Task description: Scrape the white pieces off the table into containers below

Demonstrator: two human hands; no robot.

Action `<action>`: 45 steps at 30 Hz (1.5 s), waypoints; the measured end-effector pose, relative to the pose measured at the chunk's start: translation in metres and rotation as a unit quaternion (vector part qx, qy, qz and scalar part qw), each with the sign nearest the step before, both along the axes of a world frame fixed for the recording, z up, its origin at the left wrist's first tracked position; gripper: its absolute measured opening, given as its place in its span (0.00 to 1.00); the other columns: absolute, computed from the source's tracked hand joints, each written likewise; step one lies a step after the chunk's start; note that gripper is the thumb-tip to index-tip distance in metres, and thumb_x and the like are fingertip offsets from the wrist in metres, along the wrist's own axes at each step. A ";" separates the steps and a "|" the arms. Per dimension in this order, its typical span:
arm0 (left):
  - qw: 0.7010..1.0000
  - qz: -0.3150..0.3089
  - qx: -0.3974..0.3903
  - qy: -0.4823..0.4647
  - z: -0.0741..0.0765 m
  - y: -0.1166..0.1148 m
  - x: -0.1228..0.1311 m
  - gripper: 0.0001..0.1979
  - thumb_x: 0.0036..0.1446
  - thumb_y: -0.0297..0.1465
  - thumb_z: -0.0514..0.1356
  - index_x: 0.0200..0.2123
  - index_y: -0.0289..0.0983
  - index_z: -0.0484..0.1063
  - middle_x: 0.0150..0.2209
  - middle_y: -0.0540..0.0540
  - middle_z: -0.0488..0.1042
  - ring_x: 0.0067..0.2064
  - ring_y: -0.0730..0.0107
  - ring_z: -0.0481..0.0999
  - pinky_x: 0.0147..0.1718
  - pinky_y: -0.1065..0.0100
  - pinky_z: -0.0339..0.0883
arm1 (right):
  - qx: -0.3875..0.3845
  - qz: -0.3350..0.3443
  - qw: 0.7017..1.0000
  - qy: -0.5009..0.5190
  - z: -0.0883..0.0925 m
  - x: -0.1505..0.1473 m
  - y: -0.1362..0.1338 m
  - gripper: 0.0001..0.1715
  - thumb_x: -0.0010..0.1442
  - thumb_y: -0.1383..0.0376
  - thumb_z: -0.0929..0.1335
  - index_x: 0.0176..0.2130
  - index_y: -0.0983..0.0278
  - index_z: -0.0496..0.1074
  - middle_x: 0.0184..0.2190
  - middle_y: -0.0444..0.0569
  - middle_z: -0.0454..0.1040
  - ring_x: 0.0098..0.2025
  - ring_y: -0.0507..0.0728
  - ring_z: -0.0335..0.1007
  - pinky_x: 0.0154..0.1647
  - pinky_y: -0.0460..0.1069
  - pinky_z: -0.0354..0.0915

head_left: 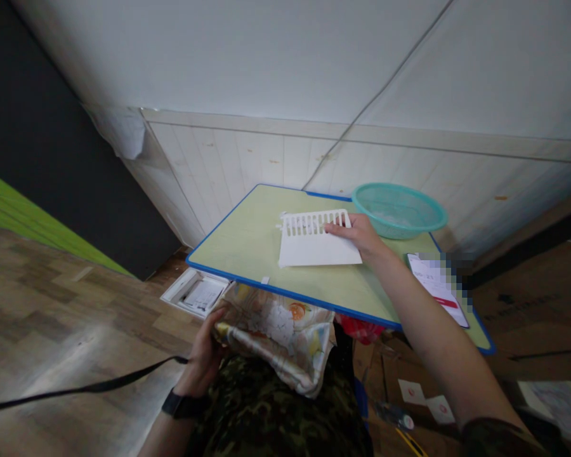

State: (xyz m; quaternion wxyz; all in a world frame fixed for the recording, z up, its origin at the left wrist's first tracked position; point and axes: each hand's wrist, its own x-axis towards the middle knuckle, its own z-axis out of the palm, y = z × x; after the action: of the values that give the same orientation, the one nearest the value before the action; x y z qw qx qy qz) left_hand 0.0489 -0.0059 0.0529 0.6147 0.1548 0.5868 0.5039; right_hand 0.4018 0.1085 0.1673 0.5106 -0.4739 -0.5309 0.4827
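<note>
My right hand (358, 233) is closed on the right edge of a white slotted sheet (320, 251), thumb over its front. A row of long rounded openings runs along the sheet's far side, and small white bits stick out at its left corner. The sheet is over a pale green table (238, 238); whether it touches the top I cannot tell. Below the near edge, my left hand (207, 346) grips the left rim of a fruit-print soft container (309, 374) held against my lap. White scraps (278, 324) lie inside it.
A turquoise plastic basin (400, 222) stands at the table's far right. Nearer is a phone (435, 285), partly blurred out. A small white scrap (265, 280) lies by the front edge. An open white box (195, 293) is lower left; cardboard (390, 374) lies lower right.
</note>
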 end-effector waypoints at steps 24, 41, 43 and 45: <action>1.000 -0.011 0.017 0.003 -0.002 0.000 -0.006 0.21 0.47 0.40 0.67 0.46 0.41 0.75 0.34 0.50 0.77 0.28 0.66 0.75 0.19 0.68 0.67 | -0.010 0.074 0.994 -0.080 0.006 -0.008 -0.008 0.24 0.41 0.53 0.78 0.34 0.67 0.79 0.29 0.50 0.80 0.27 0.55 0.73 0.28 0.48 0.65; 1.000 -0.012 0.006 -0.006 -0.003 0.002 -0.008 0.18 0.47 0.40 0.67 0.41 0.39 0.76 0.30 0.49 0.77 0.24 0.67 0.74 0.17 0.68 0.66 | -0.004 0.033 0.999 -0.035 -0.008 -0.012 -0.001 0.25 0.41 0.52 0.79 0.34 0.67 0.79 0.32 0.51 0.80 0.29 0.55 0.74 0.30 0.48 0.66; 1.000 -0.010 0.004 -0.006 -0.004 0.002 -0.008 0.18 0.47 0.40 0.67 0.41 0.39 0.76 0.28 0.50 0.77 0.23 0.67 0.73 0.16 0.69 0.65 | -0.001 0.025 0.999 -0.032 -0.014 -0.014 0.001 0.26 0.42 0.52 0.78 0.35 0.68 0.78 0.32 0.51 0.80 0.30 0.55 0.73 0.31 0.48 0.66; 1.000 -0.010 0.006 -0.007 -0.004 0.002 -0.009 0.18 0.47 0.40 0.67 0.41 0.39 0.76 0.28 0.50 0.76 0.23 0.68 0.73 0.16 0.69 0.64 | -0.004 0.031 0.999 -0.045 -0.018 -0.018 0.001 0.26 0.42 0.51 0.78 0.34 0.68 0.78 0.31 0.50 0.80 0.30 0.55 0.73 0.30 0.48 0.65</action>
State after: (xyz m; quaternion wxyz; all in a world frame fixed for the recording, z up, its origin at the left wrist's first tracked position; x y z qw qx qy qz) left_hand 0.0402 -0.0037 0.0487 0.6227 0.1615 0.5779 0.5022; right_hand 0.3841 0.1098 0.1490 0.4693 -0.4805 -0.5656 0.4785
